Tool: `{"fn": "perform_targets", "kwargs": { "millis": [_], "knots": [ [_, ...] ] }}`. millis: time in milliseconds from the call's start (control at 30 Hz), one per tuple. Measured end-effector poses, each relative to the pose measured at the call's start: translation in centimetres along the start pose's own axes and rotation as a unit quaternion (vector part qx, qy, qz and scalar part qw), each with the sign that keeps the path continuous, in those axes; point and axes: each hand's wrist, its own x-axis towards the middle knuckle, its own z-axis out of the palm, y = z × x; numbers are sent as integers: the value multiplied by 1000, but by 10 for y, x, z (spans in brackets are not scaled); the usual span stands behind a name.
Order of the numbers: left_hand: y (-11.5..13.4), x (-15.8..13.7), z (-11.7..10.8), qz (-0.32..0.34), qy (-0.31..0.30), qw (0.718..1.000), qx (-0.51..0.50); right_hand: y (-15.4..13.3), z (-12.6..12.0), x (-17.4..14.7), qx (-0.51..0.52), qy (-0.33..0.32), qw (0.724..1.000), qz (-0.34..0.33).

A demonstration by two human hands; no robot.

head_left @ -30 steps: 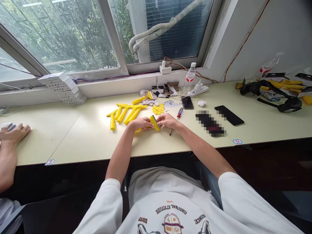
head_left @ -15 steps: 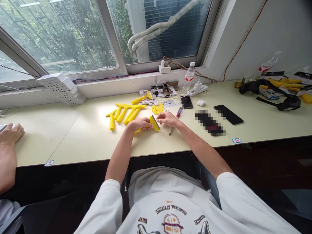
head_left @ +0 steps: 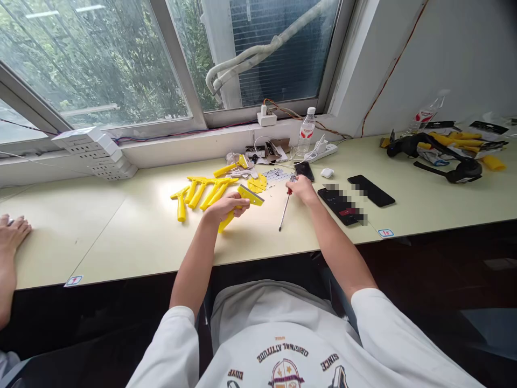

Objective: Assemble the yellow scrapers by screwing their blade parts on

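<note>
Yellow scraper (head_left: 251,195) in the left hand (head_left: 227,206), screwdriver (head_left: 284,212) in the right hand (head_left: 302,188).

Around them I note T-shaped yellow tools (head_left: 197,195) just beyond the left hand, flat yellow pieces (head_left: 255,184) farther back between the hands, and a black phone (head_left: 338,205) just to the right of the right hand; a white case (head_left: 327,172) and a bottle (head_left: 306,131) stand behind it, and a co-worker's hand (head_left: 14,235) lies at far left. The left hand is curled closed around the scraper, hiding part of its handle from me; the bladed head projects rightward past the fingers, the handle's end slanting toward the near edge of the table (head_left: 258,240). The right hand is closed on the screwdriver's handle, shaft pointing toward that edge; whether the tip touches the table I cannot tell.
</note>
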Motion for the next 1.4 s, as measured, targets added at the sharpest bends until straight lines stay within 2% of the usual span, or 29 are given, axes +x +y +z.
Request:
{"fn": "perform_targets", "kwargs": {
  "millis": [67, 167, 267, 367, 500, 667, 933, 1100, 1400],
  "knots": [
    [-2, 2, 3, 40, 18, 996, -78, -4, 0, 3, 173, -24, 985, 9],
    [-9, 11, 6, 49, 71, 986, -142, -11, 0, 4, 379, -36, 924, 21],
    [-19, 23, 5, 9, 130, 981, -141, -14, -1, 5, 471, -7, 882, 29],
    [-26, 28, 3, -9, 160, 982, -99, -15, -2, 5, 494, 64, 867, 16],
    [-29, 28, 2, -6, 154, 986, -67, -17, -2, -1, 446, 126, 884, -49],
    [-28, 26, 2, -6, 161, 986, -51, -27, -1, -19, 334, 142, 926, -105],
    [-32, 28, -5, 7, 115, 993, -31, -31, -1, -33, 164, 158, 963, -146],
    [-36, 30, -7, 22, 116, 993, 27, -30, 1, -32, 171, 152, 963, -141],
    [-28, 26, 0, 32, 96, 993, 58, -27, 5, -28, 171, 153, 963, -144]
  ]
}}
